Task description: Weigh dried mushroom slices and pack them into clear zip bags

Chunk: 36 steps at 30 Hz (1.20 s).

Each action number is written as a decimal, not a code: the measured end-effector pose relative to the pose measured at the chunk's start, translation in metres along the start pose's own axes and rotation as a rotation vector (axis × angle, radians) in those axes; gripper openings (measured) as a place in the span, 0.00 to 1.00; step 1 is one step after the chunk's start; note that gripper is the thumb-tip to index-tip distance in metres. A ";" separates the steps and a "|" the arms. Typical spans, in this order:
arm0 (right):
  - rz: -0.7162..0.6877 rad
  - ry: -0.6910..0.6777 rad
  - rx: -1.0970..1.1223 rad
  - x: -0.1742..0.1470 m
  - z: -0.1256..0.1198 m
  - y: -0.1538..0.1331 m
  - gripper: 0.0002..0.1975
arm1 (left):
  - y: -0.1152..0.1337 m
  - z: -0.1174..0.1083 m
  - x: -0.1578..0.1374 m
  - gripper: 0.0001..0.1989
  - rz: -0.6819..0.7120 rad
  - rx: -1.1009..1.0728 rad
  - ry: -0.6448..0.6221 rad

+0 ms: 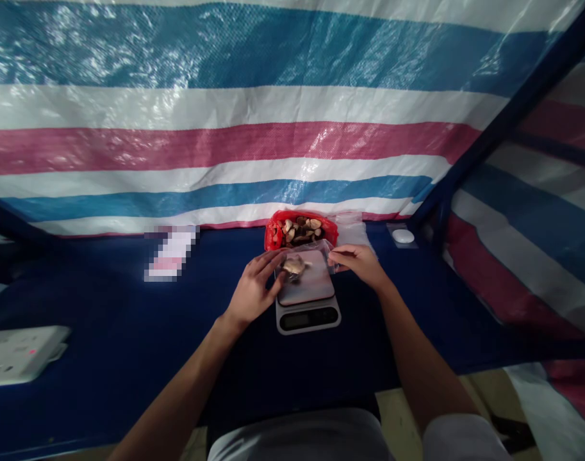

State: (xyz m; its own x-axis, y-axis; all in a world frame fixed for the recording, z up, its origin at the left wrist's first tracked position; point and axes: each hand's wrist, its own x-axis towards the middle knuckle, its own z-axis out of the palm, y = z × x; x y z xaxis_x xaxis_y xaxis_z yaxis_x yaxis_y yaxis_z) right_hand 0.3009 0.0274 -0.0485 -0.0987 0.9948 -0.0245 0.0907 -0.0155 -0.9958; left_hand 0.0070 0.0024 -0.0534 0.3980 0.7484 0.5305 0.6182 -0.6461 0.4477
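Observation:
A small clear plastic bag with a few pale brown, slice-like pieces in it rests over the plate of a white kitchen scale. My left hand grips the bag's left side between thumb and fingers. At the bag's upper right, my right hand pinches its edge with thumb and fingertips closed. Just behind the scale stands an open red plastic bag full of similar brown and cream pieces. What the scale's dark display reads is too dim to make out.
More clear bags lie right of the red bag. A white oval object sits at the back right of the blue table. On the left are a blurred-out packet and a white power strip. Striped sheeting hangs behind.

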 end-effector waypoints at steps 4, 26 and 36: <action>0.000 0.035 -0.010 -0.003 -0.007 0.001 0.19 | 0.003 0.004 0.001 0.24 0.022 0.002 -0.021; -0.316 0.229 -0.582 -0.007 -0.046 0.025 0.13 | -0.047 -0.012 -0.021 0.27 -0.144 0.169 -0.018; -0.639 0.332 -0.802 -0.023 -0.042 0.025 0.14 | -0.057 -0.007 -0.036 0.27 -0.217 0.409 -0.232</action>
State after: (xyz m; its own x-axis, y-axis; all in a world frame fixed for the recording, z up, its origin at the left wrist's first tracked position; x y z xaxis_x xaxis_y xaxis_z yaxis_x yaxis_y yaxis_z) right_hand 0.3473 0.0079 -0.0692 -0.0952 0.7747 0.6251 0.7531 0.4667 -0.4637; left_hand -0.0476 0.0106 -0.0927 0.3426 0.9022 0.2619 0.8991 -0.3957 0.1873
